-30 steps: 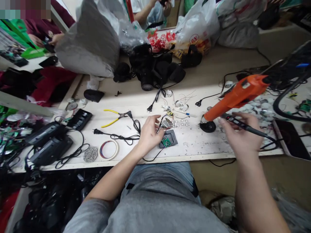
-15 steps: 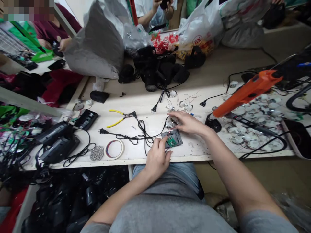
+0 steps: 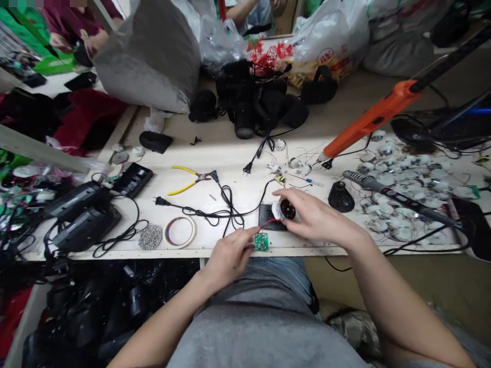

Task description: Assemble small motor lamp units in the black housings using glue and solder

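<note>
My left hand (image 3: 229, 255) pinches a small green circuit board (image 3: 261, 242) at the near edge of the white workbench (image 3: 238, 189). A thin red wire runs from the board up to a small round white part with a dark centre (image 3: 284, 209), which my right hand (image 3: 312, 217) grips. Under both lies a dark rectangular tray (image 3: 266, 219). A black mains cord (image 3: 215, 209) coils just left of my hands.
Yellow-handled pliers (image 3: 187, 180) and a tape ring (image 3: 179, 231) lie to the left. An orange tool (image 3: 372, 120) and a soldering iron (image 3: 387, 191) rest to the right among several small white parts. Black devices (image 3: 82, 214) crowd the left; bags stand behind. Other people sit at the back.
My right hand left the soldering iron on the bench and came over to grip the round part. My left hand lifted the green board off the tray toward the bench edge.
</note>
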A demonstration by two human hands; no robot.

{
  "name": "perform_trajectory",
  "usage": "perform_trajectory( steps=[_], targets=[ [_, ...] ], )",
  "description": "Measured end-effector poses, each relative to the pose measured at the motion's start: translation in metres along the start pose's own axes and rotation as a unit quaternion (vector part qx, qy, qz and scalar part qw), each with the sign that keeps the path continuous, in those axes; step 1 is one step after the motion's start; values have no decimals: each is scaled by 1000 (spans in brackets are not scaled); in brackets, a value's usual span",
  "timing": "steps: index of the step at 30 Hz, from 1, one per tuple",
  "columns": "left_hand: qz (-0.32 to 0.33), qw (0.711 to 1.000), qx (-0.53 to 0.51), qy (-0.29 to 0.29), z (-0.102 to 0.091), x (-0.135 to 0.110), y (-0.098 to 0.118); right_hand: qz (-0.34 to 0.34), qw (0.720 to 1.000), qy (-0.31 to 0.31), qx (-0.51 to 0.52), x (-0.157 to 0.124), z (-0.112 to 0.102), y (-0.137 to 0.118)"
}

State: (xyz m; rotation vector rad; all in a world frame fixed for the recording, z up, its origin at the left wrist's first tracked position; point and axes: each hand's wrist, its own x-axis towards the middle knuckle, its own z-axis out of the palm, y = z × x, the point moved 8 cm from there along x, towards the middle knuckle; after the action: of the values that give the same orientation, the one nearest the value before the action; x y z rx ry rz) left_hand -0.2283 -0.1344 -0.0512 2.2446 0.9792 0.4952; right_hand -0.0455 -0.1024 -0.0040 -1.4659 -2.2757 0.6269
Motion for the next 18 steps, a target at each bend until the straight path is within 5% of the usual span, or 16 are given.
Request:
perform_trajectory(
  steps=[3, 7, 12, 15, 18],
  targets=[
    [-37, 995, 52, -73, -6, -14, -11, 12, 997, -54, -46, -8, 16, -14],
    [-52, 991, 34, -121, -16, -11, -14, 4, 997, -39, -69, -7, 26, -18],
    [-4, 998, -65, -21, -25, 30, -2, -7, 999, 14, -40, -12, 27, -16],
    [25, 997, -78, 11, -13, 55, 3, -1, 999, 31, -14, -25, 23, -16],
    [28, 996, -80, 3, 2, 66, 8, 25, 991, 129, 7, -44, -4, -14]
  ],
)
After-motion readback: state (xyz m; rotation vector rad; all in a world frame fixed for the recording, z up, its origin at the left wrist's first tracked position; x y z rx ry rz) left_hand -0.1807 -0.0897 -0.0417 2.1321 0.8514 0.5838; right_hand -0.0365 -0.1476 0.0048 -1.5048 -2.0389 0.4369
